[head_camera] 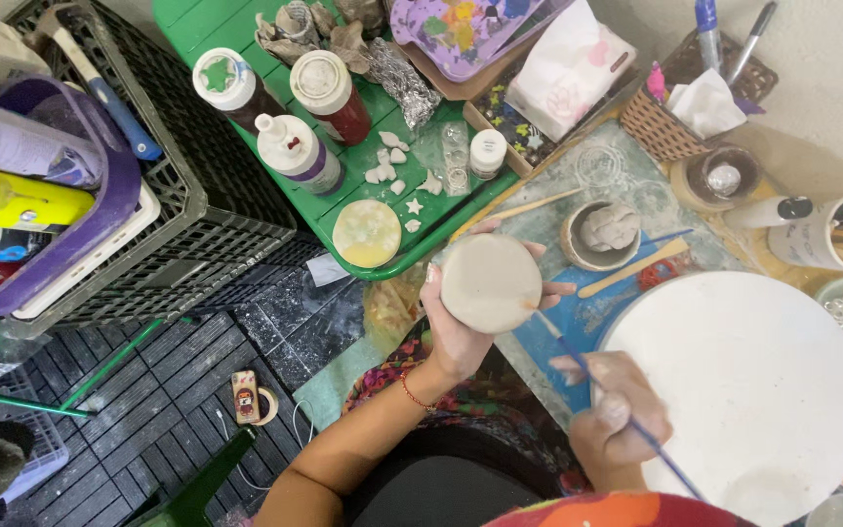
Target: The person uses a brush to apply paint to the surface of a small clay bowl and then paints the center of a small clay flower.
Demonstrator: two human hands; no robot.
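Left hand (pixel 461 337) grips round pale clay disc (pixel 491 283), frame centre | right hand (pixel 612 415) pinches thin blue-handled brush (pixel 617 405), tip touching disc edge | large white round board (pixel 763 381) lower right.

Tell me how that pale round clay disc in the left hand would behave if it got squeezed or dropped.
The clay disc looks thin and matte, so probably brittle or easily dented. The left hand cradles it by the edges, hinting it is light. The brush in the right hand touches its rim, so it could be damp and smudge.
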